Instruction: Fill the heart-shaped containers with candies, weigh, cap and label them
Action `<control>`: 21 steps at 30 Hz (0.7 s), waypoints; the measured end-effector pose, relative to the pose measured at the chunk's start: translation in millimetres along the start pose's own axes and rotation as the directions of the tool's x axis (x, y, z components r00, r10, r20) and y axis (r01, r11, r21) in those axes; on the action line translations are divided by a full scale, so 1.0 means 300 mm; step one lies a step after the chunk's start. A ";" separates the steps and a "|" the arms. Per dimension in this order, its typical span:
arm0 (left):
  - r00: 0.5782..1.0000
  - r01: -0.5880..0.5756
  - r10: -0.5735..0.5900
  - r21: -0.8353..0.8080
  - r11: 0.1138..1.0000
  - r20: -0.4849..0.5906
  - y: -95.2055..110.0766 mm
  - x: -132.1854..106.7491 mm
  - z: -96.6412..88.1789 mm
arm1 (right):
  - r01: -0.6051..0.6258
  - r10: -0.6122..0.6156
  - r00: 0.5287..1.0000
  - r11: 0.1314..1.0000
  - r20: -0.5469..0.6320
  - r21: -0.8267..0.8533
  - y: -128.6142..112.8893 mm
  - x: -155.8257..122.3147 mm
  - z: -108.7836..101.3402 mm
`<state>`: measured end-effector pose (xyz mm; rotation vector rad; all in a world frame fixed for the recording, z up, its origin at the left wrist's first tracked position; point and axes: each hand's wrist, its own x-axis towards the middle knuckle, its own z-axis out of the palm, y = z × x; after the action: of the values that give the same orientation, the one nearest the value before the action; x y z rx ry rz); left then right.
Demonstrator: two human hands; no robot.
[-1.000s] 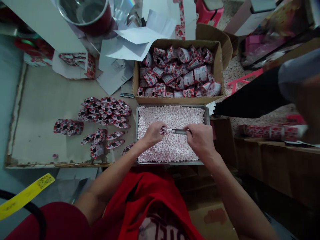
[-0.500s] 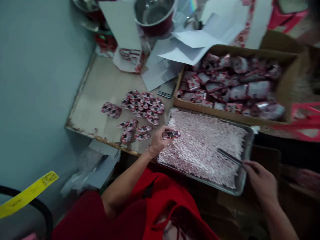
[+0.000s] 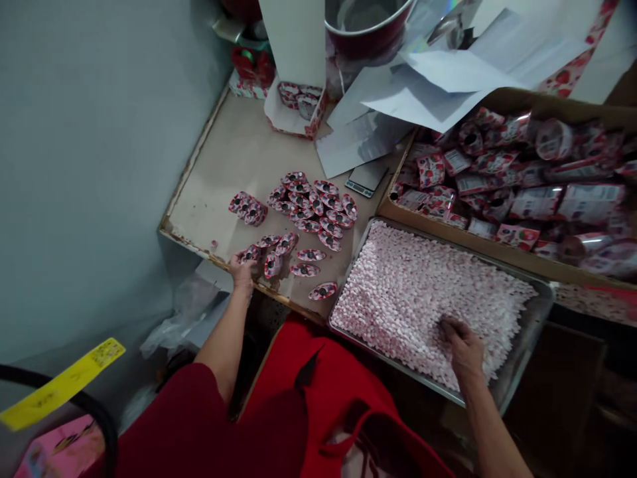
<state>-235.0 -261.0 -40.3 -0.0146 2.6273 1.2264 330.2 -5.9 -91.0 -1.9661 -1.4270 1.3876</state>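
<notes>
Right, I have the left hand (image 3: 242, 271) closed round a patterned packet (image 3: 251, 253), more packets (image 3: 328, 202) just beyond those fingers. The right hand (image 3: 464, 346) is down among pale pellets (image 3: 398, 292), tray (image 3: 531, 325) around them; whether its fingers grip anything, I can't tell.

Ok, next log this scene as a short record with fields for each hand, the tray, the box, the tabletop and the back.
Left hand: at a printed packet near the table's front edge; grip unclear
Right hand: down at the pale pellets; whether it holds anything is unclear
Metal tray: bears the pellets
Cardboard box: behind the tray, full of printed wrappers
Table: more packets, some clustered, some apart
Back: open carton with printed items inside, dark red pot, loose white sheets
</notes>
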 end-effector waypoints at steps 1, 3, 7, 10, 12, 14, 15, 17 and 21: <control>1.000 -0.001 0.001 0.012 1.000 0.011 -0.009 -0.019 0.005 | 0.006 -0.006 1.000 1.000 0.030 0.020 -0.001 -0.006 -0.011; 1.000 -0.021 0.020 0.028 0.999 0.020 -0.002 -0.062 -0.019 | 0.018 -0.022 0.998 0.998 0.058 0.058 -0.011 -0.016 -0.030; 0.958 -0.268 0.277 0.111 0.957 -0.074 0.169 -0.137 -0.078 | 0.020 -0.031 0.996 0.990 0.078 0.141 -0.071 -0.054 -0.039; 0.800 -0.599 0.599 0.093 0.796 0.028 0.458 -0.183 0.079 | 0.027 -0.049 0.993 0.979 0.106 0.203 -0.136 -0.090 -0.043; 0.624 -0.769 0.758 -0.021 0.638 0.190 0.705 -0.252 0.320 | 0.040 -0.066 0.993 0.970 0.101 0.240 -0.176 -0.108 -0.053; 0.438 -0.855 0.823 -0.116 0.506 0.363 0.945 -0.369 0.624 | 0.053 -0.072 0.996 0.959 0.057 0.277 -0.203 -0.128 -0.071; 0.363 -0.868 0.822 -0.161 0.469 0.439 1.045 -0.436 0.778 | 0.059 -0.071 0.997 0.955 0.029 0.292 -0.211 -0.142 -0.082; 0.276 -0.875 0.631 -0.083 0.477 0.725 1.177 -0.555 1.053 | 0.057 -0.055 0.998 0.949 -0.015 0.309 -0.212 -0.180 -0.104; 0.361 -0.835 0.390 0.108 0.539 0.847 1.174 -0.613 1.333 | -0.001 0.028 0.996 0.949 -0.081 0.314 -0.170 -0.273 -0.143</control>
<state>-10.1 252.5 18.8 1.4740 2.0440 0.3437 338.1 -43.6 7.3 -1.8088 -1.0789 1.4194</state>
